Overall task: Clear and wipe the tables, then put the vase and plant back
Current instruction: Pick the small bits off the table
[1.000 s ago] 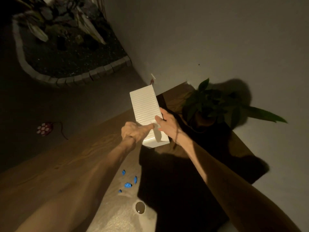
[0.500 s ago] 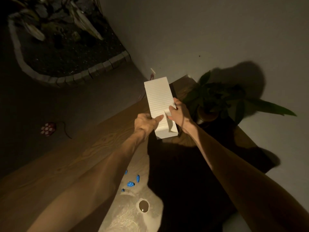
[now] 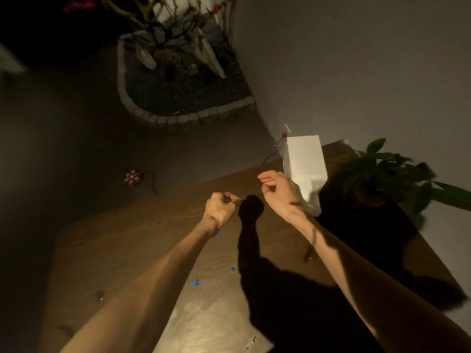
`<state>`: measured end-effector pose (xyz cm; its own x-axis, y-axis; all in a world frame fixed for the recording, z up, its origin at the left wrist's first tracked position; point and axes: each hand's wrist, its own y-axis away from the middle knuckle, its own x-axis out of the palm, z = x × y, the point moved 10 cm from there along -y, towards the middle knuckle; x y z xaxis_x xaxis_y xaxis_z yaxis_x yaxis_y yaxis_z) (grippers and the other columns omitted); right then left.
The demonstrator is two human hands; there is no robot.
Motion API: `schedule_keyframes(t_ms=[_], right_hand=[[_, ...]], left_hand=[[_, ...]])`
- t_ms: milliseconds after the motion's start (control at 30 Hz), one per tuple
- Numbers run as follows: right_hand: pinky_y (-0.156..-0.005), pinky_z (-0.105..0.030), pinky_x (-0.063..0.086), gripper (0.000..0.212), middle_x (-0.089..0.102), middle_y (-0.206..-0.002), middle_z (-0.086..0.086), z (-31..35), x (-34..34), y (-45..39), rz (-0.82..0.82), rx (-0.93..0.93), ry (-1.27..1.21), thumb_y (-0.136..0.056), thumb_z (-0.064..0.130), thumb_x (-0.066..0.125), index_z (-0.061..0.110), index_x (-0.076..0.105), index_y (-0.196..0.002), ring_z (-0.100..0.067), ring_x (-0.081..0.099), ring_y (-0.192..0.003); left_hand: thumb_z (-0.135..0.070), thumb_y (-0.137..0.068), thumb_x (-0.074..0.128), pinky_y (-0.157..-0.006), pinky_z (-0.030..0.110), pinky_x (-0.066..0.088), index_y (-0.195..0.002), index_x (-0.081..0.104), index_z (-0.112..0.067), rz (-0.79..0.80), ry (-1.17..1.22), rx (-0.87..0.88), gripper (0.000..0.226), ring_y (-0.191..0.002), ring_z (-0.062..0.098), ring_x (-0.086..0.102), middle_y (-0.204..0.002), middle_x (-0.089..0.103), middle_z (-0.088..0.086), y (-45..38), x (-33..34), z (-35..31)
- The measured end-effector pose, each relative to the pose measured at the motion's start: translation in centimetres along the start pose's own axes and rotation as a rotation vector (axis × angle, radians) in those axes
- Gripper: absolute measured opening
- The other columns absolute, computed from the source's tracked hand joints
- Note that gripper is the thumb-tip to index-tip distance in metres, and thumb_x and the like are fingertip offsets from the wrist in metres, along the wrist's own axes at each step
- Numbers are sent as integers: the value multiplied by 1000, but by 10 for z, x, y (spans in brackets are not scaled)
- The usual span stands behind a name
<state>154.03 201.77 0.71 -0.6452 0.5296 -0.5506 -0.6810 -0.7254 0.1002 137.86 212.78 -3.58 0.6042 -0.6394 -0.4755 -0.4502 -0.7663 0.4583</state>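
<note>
A tall white ribbed vase [image 3: 304, 161] stands upright at the far edge of the wooden table [image 3: 153, 238], beside the wall. To its right, in shadow, sits a potted plant [image 3: 382, 171] with dark green leaves. My right hand [image 3: 280, 194] hovers just in front of the vase's lower left side with its fingers curled in and nothing in them. My left hand [image 3: 220, 207] is a closed fist over the table, left of the right hand, holding nothing that I can see.
Small blue scraps [image 3: 195, 282] lie on the near, lit part of the table. A red flower-patterned object [image 3: 133, 177] with a cord lies on the floor. A stone-edged bed [image 3: 183, 98] with branches fills the far corner. The wall runs close along the right.
Both hands held the white vase tilted above the table; now it stands upright at the far edge and both hands have let go and pulled back.
</note>
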Motion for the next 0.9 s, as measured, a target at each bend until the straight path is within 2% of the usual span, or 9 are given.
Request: schedule_keyframes(t_ms=[100,167,233,333,400,500,667,767,900], right_hand=[[-86,-11,49,28,67,-109,-1,38,53,23,156,-74,13,-92,0,58,15,68,-112,-9,64,-96],[-87,-17,52,27,68,-107,2,58,92,42,265,-98,31,-93,2,57,18,68,-112,-7,64,-96],[-83,-11,51,27,69,-106,3,78,138,68,361,-129,58,-94,3,57,19,69,-112,-5,65,-94],[-71,-1,43,27,69,-107,4,103,217,116,540,-164,116,-95,5,55,18,69,-114,-5,64,-91],[-72,-4,45,28,70,-109,1,119,267,148,634,-205,149,-94,5,53,17,69,-114,-8,66,-90],[-81,-15,51,28,70,-111,3,131,334,200,763,-226,208,-96,9,51,19,69,-115,-12,68,-97],[-87,-27,53,29,72,-104,1,121,422,282,961,-201,317,-95,11,51,19,69,-116,-17,68,-95],[-95,-26,52,27,74,-111,0,103,455,318,1035,-178,399,-93,11,57,19,70,-115,-16,68,-104],[-101,-26,50,28,71,-117,-3,79,479,347,1096,-143,444,-95,7,61,14,67,-122,-16,67,-110]], left_hand=[[-12,-88,70,-84,20,49,-84,75,-17,-48,44,-20,8,-93,10,67,-89,73,-1,24,-48,44],[-14,-87,71,-87,22,50,-84,76,-17,-91,67,-53,7,-92,11,68,-88,75,0,42,-77,80],[-14,-89,69,-80,19,51,-92,77,-14,-117,90,-100,9,-89,10,68,-91,75,0,66,-108,125],[-14,-89,67,-73,14,46,-93,77,-14,-179,153,-192,11,-86,7,67,-91,75,-2,109,-151,200],[-13,-89,66,-75,14,48,-91,76,-15,-224,188,-250,11,-88,8,69,-91,75,-3,140,-176,249],[-13,-89,65,-71,14,50,-87,76,-18,-261,211,-346,13,-90,10,70,-90,75,-4,186,-204,320],[-14,-90,65,-68,23,58,-88,72,-14,-301,278,-465,8,-82,14,71,-89,74,4,256,-227,411],[-14,-91,64,-74,26,57,-85,70,-17,-324,320,-511,9,-90,16,68,-94,70,2,282,-229,454],[-11,-92,60,-73,30,58,-84,74,-14,-314,355,-542,16,-88,18,69,-89,73,1,293,-219,488]])
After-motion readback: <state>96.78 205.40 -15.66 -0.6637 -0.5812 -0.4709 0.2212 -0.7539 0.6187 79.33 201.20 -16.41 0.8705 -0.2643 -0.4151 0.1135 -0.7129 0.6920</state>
